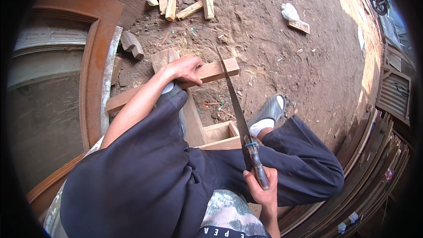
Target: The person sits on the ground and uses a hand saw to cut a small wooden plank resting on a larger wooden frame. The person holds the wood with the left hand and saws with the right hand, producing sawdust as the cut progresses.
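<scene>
The right hand (pixel 263 188) is clamped on the dark handle of a long steel handsaw (pixel 233 99), whose blade rests across a pale wooden plank (pixel 211 71). The left hand (pixel 187 69) presses the plank down just beside the blade, so a jumping saw could likely cut the fingers, or the plank could shift.

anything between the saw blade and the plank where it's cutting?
Nothing visible. The saw, held by the right hand, runs clear from its handle up to the wooden plank, meeting it right of the left hand, which presses the plank down. The fingers sit apart from the blade.
</scene>
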A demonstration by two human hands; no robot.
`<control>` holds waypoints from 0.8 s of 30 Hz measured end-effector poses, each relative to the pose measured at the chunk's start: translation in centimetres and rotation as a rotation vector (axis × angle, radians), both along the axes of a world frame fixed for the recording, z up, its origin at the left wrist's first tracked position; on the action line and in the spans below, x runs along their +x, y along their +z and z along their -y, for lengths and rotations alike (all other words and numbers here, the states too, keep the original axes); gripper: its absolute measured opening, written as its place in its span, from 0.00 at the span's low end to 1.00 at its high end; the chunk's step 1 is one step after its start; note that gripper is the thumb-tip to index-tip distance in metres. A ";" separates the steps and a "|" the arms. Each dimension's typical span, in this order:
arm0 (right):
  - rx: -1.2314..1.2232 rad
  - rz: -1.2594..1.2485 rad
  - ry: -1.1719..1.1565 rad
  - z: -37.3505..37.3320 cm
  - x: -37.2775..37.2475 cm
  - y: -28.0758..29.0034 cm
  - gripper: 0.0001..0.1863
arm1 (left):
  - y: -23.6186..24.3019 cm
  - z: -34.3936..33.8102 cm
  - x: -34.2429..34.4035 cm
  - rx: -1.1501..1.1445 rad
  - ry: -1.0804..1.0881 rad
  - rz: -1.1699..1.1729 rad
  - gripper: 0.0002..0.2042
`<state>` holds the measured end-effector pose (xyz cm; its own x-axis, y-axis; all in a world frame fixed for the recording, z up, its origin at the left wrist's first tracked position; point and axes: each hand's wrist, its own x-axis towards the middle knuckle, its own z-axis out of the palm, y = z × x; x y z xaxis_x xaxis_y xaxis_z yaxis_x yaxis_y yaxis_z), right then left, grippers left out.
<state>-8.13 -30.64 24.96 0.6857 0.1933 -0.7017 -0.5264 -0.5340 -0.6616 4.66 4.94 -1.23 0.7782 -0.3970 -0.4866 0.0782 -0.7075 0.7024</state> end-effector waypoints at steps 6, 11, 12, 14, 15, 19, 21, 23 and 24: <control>-0.070 -0.030 0.013 -0.4 0.5 2.1 0.19 | 0.0 -0.2 -0.4 -0.002 0.012 -0.009 0.26; -0.018 -0.081 -0.033 0.4 0.3 4.7 0.20 | -0.1 -0.1 -0.5 0.036 -0.004 0.013 0.26; -0.014 -0.056 0.026 0.9 -0.1 3.6 0.20 | -0.2 0.0 -0.6 0.048 -0.008 0.017 0.26; -0.059 -0.025 0.055 -0.5 0.2 2.0 0.20 | -0.2 0.3 -0.5 0.071 -0.004 0.031 0.26; -0.075 -0.009 0.089 -1.1 0.3 0.9 0.19 | -0.1 0.4 -0.6 0.082 0.007 0.037 0.26; -0.178 -0.029 0.093 -1.7 -0.3 2.6 0.20 | -0.2 0.1 -0.8 0.051 -0.025 0.052 0.26; -0.144 -0.060 0.059 -0.5 -1.4 3.9 0.20 | -0.1 -0.1 -0.6 0.064 -0.027 0.023 0.26; -0.124 -0.045 0.068 0.0 -1.7 4.6 0.21 | -0.1 0.1 -0.6 0.077 -0.022 0.016 0.26; -0.127 -0.043 0.068 -0.1 -1.6 4.2 0.20 | -0.1 0.1 -0.5 0.088 -0.020 0.028 0.26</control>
<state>-9.71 -30.57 29.16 0.6429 0.1468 -0.7518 -0.5122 -0.6474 -0.5644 4.13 4.86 -1.38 0.7844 -0.3695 -0.4982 0.0447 -0.7675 0.6395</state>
